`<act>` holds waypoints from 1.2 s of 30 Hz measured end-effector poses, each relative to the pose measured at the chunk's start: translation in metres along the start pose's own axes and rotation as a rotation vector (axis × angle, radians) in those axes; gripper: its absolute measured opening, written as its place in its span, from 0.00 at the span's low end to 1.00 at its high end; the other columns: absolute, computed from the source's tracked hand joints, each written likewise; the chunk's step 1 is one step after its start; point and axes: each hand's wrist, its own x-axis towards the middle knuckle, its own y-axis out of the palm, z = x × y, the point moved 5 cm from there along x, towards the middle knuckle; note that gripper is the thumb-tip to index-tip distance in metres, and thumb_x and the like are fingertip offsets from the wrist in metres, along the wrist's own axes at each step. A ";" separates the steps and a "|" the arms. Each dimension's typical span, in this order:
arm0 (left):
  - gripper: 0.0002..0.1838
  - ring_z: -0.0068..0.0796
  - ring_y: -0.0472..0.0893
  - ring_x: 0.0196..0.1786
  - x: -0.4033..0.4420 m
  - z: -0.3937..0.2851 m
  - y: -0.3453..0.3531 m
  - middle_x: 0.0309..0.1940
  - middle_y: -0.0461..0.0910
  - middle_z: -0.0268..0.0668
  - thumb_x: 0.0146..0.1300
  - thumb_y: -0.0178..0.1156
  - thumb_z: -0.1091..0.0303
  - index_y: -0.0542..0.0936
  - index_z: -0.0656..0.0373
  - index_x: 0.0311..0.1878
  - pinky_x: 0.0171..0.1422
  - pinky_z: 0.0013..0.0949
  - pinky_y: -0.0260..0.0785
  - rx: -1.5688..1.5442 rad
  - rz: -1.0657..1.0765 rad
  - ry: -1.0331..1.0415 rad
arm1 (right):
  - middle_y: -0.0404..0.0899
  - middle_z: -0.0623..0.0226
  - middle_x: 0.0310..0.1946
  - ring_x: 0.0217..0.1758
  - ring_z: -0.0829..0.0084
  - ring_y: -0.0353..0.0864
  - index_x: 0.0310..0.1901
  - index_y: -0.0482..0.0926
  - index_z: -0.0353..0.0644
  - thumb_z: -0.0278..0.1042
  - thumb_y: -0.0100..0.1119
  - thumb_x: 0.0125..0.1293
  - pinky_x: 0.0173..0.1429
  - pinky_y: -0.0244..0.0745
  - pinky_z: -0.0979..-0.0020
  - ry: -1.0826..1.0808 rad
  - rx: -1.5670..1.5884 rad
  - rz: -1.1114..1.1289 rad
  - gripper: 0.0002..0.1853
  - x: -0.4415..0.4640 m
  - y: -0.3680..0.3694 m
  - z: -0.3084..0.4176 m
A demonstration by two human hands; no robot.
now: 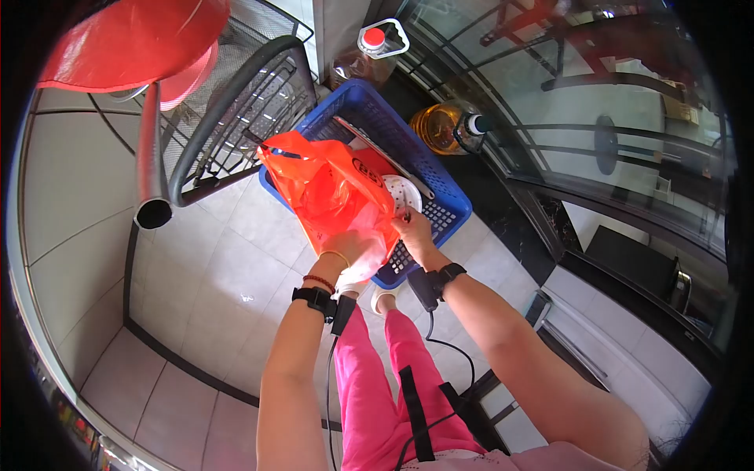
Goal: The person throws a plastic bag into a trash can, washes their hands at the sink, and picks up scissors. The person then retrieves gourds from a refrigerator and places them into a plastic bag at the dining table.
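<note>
An orange-red plastic bag (pixel 326 180) with dark printing lies across a blue plastic basket (pixel 452 206) on the floor. My right hand (pixel 414 233) is closed on the bag's right edge, fingers pinched together. At the bag's near opening is my left hand (pixel 357 250); its fingers are hidden by the bag and a pale pink, thin crumpled piece (pixel 369 263) beside the wrist. Partly covered by the bag, a white spotted round dish (pixel 404 192) sits in the basket. A long thin item (pixel 385 157) leans along the basket's far side.
A black wire rack (pixel 236 125) stands left of the basket, near a metal tube (pixel 153 169) and red covering (pixel 141 43). Behind are a red-capped jug (pixel 365 59) and a bottle of yellow liquid (pixel 444 128). A dark-framed glass panel (pixel 581 102) borders the right.
</note>
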 end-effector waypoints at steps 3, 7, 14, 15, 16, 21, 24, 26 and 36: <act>0.17 0.40 0.79 0.35 0.015 0.023 -0.001 0.32 0.77 0.47 0.56 0.47 0.55 0.77 0.56 0.38 0.38 0.41 0.70 0.221 -0.157 -0.365 | 0.68 0.75 0.19 0.20 0.85 0.65 0.27 0.71 0.40 0.29 0.57 0.52 0.23 0.60 0.83 0.241 0.388 0.042 0.05 -0.015 -0.011 0.006; 0.20 0.41 0.78 0.36 0.036 -0.031 0.018 0.41 0.73 0.47 0.55 0.47 0.65 0.67 0.49 0.53 0.34 0.43 0.71 0.499 -0.053 0.082 | 0.68 0.75 0.18 0.17 0.85 0.65 0.27 0.71 0.41 0.28 0.57 0.52 0.22 0.60 0.83 0.240 0.480 0.195 0.04 -0.036 -0.011 0.014; 0.11 0.38 0.78 0.37 0.075 0.001 0.029 0.36 0.76 0.43 0.54 0.48 0.69 0.75 0.55 0.40 0.35 0.40 0.71 0.490 -0.278 -0.147 | 0.68 0.73 0.18 0.18 0.83 0.66 0.29 0.70 0.39 0.28 0.56 0.53 0.22 0.63 0.81 0.260 0.573 0.082 0.05 -0.043 -0.036 0.008; 0.10 0.36 0.79 0.37 0.079 0.026 0.028 0.34 0.78 0.42 0.54 0.48 0.69 0.75 0.55 0.38 0.35 0.38 0.72 0.510 -0.340 -0.210 | 0.68 0.73 0.19 0.18 0.83 0.66 0.30 0.70 0.39 0.28 0.56 0.53 0.22 0.64 0.80 0.235 0.564 0.020 0.06 -0.039 -0.045 0.008; 0.10 0.36 0.79 0.36 0.069 0.035 0.009 0.35 0.78 0.40 0.56 0.47 0.68 0.74 0.53 0.40 0.34 0.39 0.72 0.482 -0.130 -0.237 | 0.69 0.72 0.20 0.18 0.83 0.66 0.31 0.70 0.39 0.28 0.56 0.53 0.21 0.64 0.80 0.218 0.561 -0.035 0.06 -0.034 -0.051 0.004; 0.13 0.39 0.76 0.43 -0.024 0.046 -0.072 0.44 0.74 0.41 0.53 0.53 0.62 0.74 0.54 0.42 0.43 0.36 0.70 0.215 -0.383 -0.041 | 0.69 0.73 0.19 0.18 0.84 0.64 0.28 0.72 0.39 0.29 0.56 0.52 0.22 0.61 0.80 0.161 0.487 -0.160 0.05 -0.019 -0.057 0.009; 0.15 0.34 0.75 0.42 -0.072 0.083 -0.082 0.45 0.72 0.40 0.55 0.51 0.61 0.72 0.55 0.46 0.45 0.32 0.69 -0.625 -0.316 0.155 | 0.72 0.69 0.18 0.20 0.79 0.68 0.27 0.73 0.39 0.32 0.55 0.51 0.24 0.64 0.75 0.180 0.394 -0.187 0.06 -0.014 -0.053 0.003; 0.17 0.32 0.74 0.43 -0.096 0.106 -0.076 0.46 0.71 0.38 0.57 0.51 0.62 0.70 0.56 0.49 0.47 0.30 0.68 -1.580 -0.202 -0.079 | 0.73 0.66 0.19 0.22 0.75 0.71 0.28 0.73 0.39 0.34 0.54 0.50 0.27 0.65 0.73 0.159 0.275 -0.188 0.08 -0.010 -0.050 -0.004; 0.19 0.31 0.73 0.45 -0.127 0.040 -0.092 0.47 0.70 0.38 0.58 0.50 0.61 0.68 0.57 0.51 0.48 0.30 0.68 -1.604 -0.381 0.158 | 0.76 0.64 0.33 0.33 0.71 0.75 0.44 0.70 0.42 0.35 0.61 0.48 0.33 0.67 0.72 -0.085 0.202 -0.131 0.20 -0.037 -0.061 0.057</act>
